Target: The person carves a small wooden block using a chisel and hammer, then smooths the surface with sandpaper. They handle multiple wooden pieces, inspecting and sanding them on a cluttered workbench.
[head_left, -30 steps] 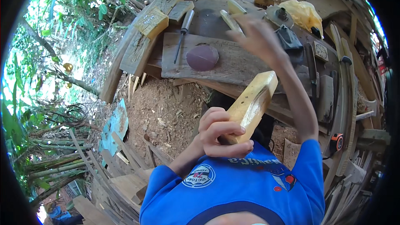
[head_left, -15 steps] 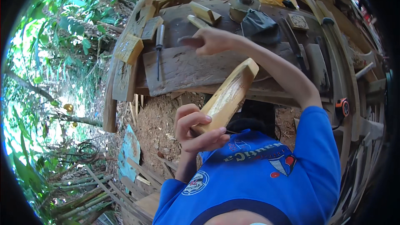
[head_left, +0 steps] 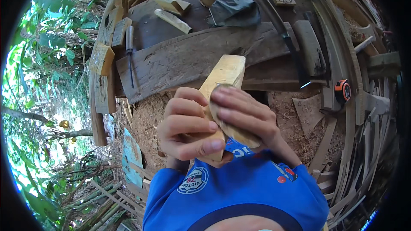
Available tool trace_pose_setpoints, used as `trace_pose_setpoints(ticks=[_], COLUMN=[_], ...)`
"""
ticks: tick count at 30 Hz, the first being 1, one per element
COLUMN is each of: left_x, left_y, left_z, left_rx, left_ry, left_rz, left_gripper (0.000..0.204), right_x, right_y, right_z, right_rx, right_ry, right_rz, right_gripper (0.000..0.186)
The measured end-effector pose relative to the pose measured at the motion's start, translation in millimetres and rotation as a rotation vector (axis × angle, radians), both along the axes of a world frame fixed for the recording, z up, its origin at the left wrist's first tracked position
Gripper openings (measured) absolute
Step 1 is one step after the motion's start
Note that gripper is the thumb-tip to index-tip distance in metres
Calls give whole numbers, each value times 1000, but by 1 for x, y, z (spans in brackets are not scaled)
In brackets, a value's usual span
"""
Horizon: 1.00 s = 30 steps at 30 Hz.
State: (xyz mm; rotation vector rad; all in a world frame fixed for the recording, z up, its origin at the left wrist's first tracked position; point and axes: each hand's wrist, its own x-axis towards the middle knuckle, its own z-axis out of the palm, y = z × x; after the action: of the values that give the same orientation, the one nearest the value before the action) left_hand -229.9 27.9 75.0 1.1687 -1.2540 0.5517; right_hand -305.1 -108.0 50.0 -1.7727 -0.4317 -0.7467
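Note:
My left hand (head_left: 188, 124) is closed around a pale yellowish wooden block (head_left: 224, 72), tilted in front of my blue shirt. The block's far end points up toward the bench, and its lower part is mostly hidden by my fingers. My right hand (head_left: 250, 113) has its fingers pressed over a flat brown oblong piece (head_left: 246, 134) with rounded ends. That piece lies against the right side of the block, close to my left fingertips; its exact kind is unclear.
Across the bench lies a wide dark plank (head_left: 171, 66). A thin-shafted tool (head_left: 129, 55), wooden pieces (head_left: 173, 20), a dark cloth (head_left: 235, 10) and a long blade (head_left: 284, 34) rest there. An orange tape measure (head_left: 342, 90) is at right; wood shavings (head_left: 150, 119) cover the ground.
My right hand has come back from over the bench, bringing the flat brown piece onto the wooden block. The block has shifted slightly, and the bench appears higher and farther left in view.

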Motion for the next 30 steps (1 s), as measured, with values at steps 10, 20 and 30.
trace_pose_setpoints(ticks=[10, 20, 30], left_x=[-3, 5, 8], left_y=[-5, 4, 1], left_z=[-2, -7, -16], left_rx=[9, -37, -119], left_ry=[-61, -4, -54], left_rz=[-6, 209, 317], left_gripper=[35, 53, 52], right_x=[-11, 9, 29], right_y=[-1, 1, -9], right_z=[-7, -31, -55], right_rx=[35, 192, 249], right_ry=[-45, 92, 68], right_rz=[30, -79, -149], right_gripper=[39, 36, 35])
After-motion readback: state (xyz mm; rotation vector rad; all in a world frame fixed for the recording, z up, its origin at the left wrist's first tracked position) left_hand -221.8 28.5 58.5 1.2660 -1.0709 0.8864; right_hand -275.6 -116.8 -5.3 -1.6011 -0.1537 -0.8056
